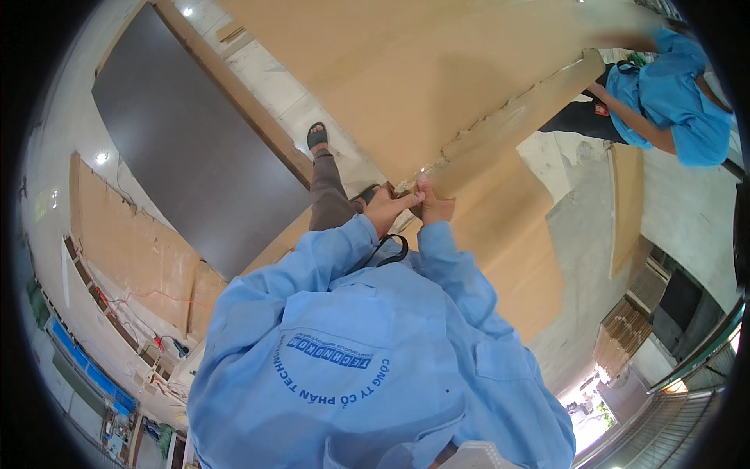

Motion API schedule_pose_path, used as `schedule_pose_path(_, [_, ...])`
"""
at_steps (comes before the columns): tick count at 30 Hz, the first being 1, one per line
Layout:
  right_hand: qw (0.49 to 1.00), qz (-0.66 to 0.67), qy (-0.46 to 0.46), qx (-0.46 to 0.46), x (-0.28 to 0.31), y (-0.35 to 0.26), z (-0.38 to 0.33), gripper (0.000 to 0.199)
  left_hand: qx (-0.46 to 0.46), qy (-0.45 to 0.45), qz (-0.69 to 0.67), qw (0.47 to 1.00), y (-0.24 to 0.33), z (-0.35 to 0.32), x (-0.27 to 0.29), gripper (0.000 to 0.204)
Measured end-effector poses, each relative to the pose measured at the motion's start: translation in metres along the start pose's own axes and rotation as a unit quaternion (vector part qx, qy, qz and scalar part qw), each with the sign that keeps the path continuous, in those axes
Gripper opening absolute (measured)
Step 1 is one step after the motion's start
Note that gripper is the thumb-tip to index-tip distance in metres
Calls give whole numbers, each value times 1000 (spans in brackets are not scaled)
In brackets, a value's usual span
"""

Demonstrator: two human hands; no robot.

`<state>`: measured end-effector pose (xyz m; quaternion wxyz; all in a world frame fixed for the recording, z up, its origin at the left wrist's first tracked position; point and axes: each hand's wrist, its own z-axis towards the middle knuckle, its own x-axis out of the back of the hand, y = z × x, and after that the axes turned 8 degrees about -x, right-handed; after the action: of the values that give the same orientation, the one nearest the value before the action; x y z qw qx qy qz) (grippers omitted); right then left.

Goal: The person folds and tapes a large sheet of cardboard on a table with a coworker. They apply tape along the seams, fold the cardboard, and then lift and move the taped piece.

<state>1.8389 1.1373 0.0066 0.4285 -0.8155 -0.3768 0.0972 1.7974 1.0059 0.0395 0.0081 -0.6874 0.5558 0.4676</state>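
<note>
A large brown cardboard sheet spreads out in front of me, with a ragged, torn-looking edge running from the far right down to my hands. At its near corner my left hand is closed, its thumb reaching toward the other hand. Close beside it, my right hand grips the cardboard edge with the thumb up on top. The fingers under the corner are partly hidden. To the right of the torn edge lies another stretch of brown cardboard, creased and curved.
A co-worker in a blue shirt holds the far right end of the cardboard. A dark grey panel lies at left over brown board. More brown sheets lie farther left. Stacked cardboard stands at lower right.
</note>
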Motion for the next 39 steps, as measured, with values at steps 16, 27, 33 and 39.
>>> schedule_pose_path(16, [996, -77, 16, 33, 2, 14, 13, 84, 25, -191, 350, 917, -33, 100, 162, 51])
schedule_pose_path(27, [993, -15, -120, 4, 19, -16, 1, 55, 43, -102, 343, 933, 11, 12, 141, 49])
schedule_pose_path(33, [992, -35, -84, -87, 55, -22, -11, 55, 76, -115, 73, 988, 16, -5, 54, 62])
schedule_pose_path(39, [973, -100, -156, -139, 127, 25, -21, 47, 80, -67, 73, 992, 18, 27, 53, 59])
